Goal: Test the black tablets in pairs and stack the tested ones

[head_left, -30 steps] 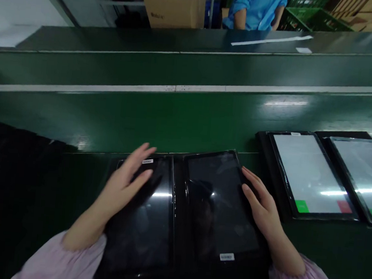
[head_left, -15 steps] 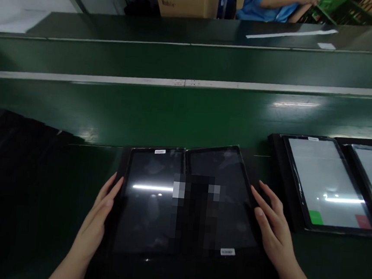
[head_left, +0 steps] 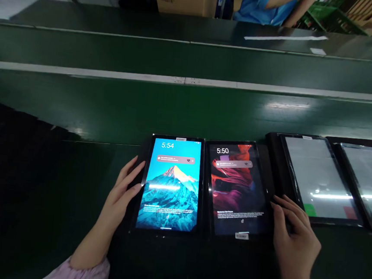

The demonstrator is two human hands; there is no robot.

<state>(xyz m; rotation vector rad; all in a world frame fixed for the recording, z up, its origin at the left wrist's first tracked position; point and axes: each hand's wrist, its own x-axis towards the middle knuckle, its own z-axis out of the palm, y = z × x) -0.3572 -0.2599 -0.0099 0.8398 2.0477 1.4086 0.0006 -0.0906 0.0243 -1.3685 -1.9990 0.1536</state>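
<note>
Two tablets lie side by side in front of me, each in a dark case or on a dark backing, with both screens lit. The left tablet (head_left: 172,190) has a blue mountain picture and reads 5:54. Red and purple rock fills the screen of the right tablet (head_left: 234,187), which reads 5:50. Along the left tablet's outer edge, my left hand (head_left: 118,203) grips with thumb and fingers. My right hand (head_left: 296,238) is closed at the right tablet's outer edge, fingertips touching it. Small white labels sit at the left tablet's top and the right tablet's bottom.
To the right lie another tablet (head_left: 319,177) and a further tablet (head_left: 366,185), both with pale screens. Dark stacked items (head_left: 5,154) are at the left. A white rail (head_left: 113,75) crosses the green bench. Beyond are a carton (head_left: 185,0) and a person in blue (head_left: 265,7).
Both dark screens have lit up with lock-screen pictures. The two tablets now appear farther right and straighter, with both hands still at their outer edges. My right hand's fingers have curled in.
</note>
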